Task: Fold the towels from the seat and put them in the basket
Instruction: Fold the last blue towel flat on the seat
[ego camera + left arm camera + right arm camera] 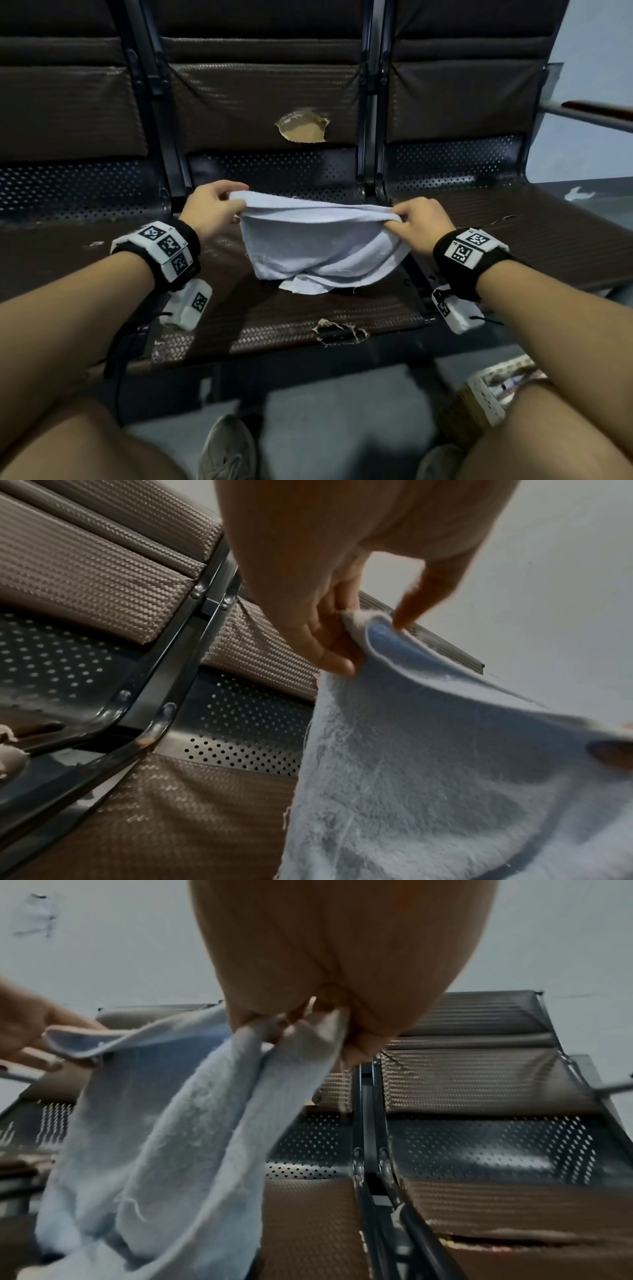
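Head view: one light blue towel [318,240] hangs above the middle seat [291,308], top edge stretched between both hands, bottom edge bunched and touching the seat pad. Left hand [212,209] pinches the towel's left corner, fingers curled round it. Right hand [416,222] grips the right corner, fingers closed on gathered cloth. One basket [493,394] sits on the floor, below and right of the seat, mostly hidden by the right forearm; I can't tell what is in it. Three seats in the row, one towel visible; something dark lies under the towel's lower edge, can't identify it.

Left wrist view: left hand [329,593] with thumb and fingers pinching the towel [445,764] corner, a small bite only. Seat [192,818] shows below it.

Right wrist view: right hand [329,988] clenched on a bunched wad of the towel [164,1137], which hangs in several uneven layers toward the seat [308,1218].

Risks, as a judgement: the left pinch is shallow, so the corner may slip if the towel gets tugged. The right side is bunched, so a fold made now would likely come out crooked. The dragging lower edge may snag on the torn seat cover.
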`<state>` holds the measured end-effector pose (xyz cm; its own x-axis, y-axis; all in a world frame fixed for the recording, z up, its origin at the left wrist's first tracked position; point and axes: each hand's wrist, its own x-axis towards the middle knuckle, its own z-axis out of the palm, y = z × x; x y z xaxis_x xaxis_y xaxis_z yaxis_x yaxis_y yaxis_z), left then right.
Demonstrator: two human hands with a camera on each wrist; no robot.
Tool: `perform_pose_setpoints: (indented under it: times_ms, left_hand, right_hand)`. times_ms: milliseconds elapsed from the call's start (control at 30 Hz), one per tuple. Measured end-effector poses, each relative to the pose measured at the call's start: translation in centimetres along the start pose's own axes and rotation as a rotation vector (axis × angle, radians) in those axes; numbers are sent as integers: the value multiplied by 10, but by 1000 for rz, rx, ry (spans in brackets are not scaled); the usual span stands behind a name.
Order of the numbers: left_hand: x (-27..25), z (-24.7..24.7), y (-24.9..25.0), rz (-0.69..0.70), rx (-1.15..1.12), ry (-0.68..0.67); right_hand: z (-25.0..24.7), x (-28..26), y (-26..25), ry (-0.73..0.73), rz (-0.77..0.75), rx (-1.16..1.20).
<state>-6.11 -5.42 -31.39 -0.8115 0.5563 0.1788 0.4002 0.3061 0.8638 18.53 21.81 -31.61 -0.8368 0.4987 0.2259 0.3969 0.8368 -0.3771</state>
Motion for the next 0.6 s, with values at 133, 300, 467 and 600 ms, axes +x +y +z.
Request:
perform_pose_setpoints:
  times_ms: [133, 300, 467, 600]
  left_hand:
    - [-8, -3, -5, 74, 258, -32]
    - [-12, -8, -3, 107, 272, 122]
    - [-9, -7, -1, 152, 255, 172]
    - [-3, -6, 3, 204, 323, 190]
  right_hand:
    - [-3, -2, 0, 17, 101, 149]
    - [-2, -4, -13, -108, 38, 279]
    - [3, -7, -27, -415, -18, -57]
    - [1, -8, -31, -418, 47, 4]
